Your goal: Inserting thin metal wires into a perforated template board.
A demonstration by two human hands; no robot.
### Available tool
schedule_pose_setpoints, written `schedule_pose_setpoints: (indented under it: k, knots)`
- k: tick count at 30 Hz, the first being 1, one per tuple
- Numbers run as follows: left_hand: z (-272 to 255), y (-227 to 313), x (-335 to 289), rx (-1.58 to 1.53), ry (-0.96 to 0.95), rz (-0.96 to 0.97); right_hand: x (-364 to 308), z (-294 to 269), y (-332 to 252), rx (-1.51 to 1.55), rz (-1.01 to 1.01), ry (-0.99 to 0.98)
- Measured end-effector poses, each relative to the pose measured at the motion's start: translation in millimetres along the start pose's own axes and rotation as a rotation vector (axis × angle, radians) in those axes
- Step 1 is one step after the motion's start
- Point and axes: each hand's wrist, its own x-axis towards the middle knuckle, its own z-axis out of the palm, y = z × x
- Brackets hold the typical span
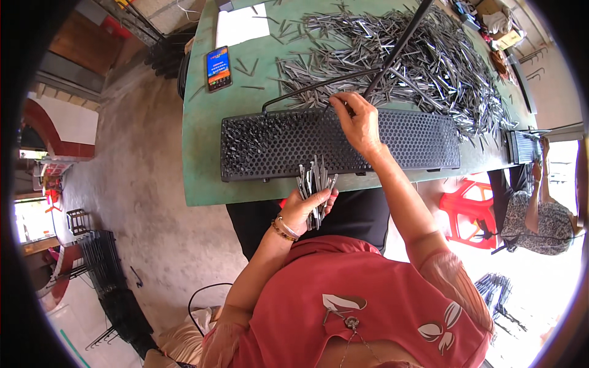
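Note:
A bundle of thin grey metal strips [315, 184] stands upright in my left hand [300, 211], just in front of the green table's near edge. My right hand [361, 126] is over a long black perforated rack [392, 147]; its thumb and fingers are pinched together. What the right fingers hold, if anything, is too small to make out. The left end of the rack has many strips [242, 144] set in its holes, their ends sticking up. Holes farther right show no strips.
A big heap of loose metal strips [454, 67] covers the far right of the green table [202, 141]. A black rod frame [402, 46] rises behind the rack. A phone [218, 69] and white paper [242, 26] lie at left. Another person [540, 214] sits at right near a red stool [469, 211].

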Motion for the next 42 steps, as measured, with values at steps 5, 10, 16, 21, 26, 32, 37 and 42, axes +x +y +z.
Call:
schedule_pose_setpoints:
  k: [5, 10, 16, 21, 26, 32, 37, 42]
  knots:
    - [-0.6, -0.9, 1.3, -0.017, -0.004, 0.018, -1.8, 0.1, -1.0, 0.000, 0.034, 0.006]
    - [-2.2, -2.1, 1.6, -0.034, -0.028, 0.005, -8.1, 5.4, 9.4, -0.041, 0.003, 0.009]
    - [-2.4, -3.0, 3.8, -0.007, -0.032, 0.005, -16.8, 6.2, 10.9, -0.148, -0.126, -0.139]
    - [2.4, -1.1, 3.9, -0.015, 0.005, 0.083, -15.7, -20.6, -8.6, -0.041, 0.133, -0.316]
    - [9.6, 3.2, 4.9, -0.061, 0.081, 0.135, -45.2, -43.5, -28.5, 0.137, 0.359, -0.723]
    - [18.6, 5.0, 3.9, -0.009, 0.163, 0.161, -51.7, -42.1, -32.4, 0.552, 0.760, -0.561]
    - [9.5, -4.0, 4.8, 0.018, 0.073, 0.091, -24.3, -33.1, -25.1, 0.339, 0.441, -0.094]
    - [5.2, -12.9, 6.2, 0.008, 0.068, 0.010, -9.4, -3.9, 4.0, 0.094, 0.176, 0.040]
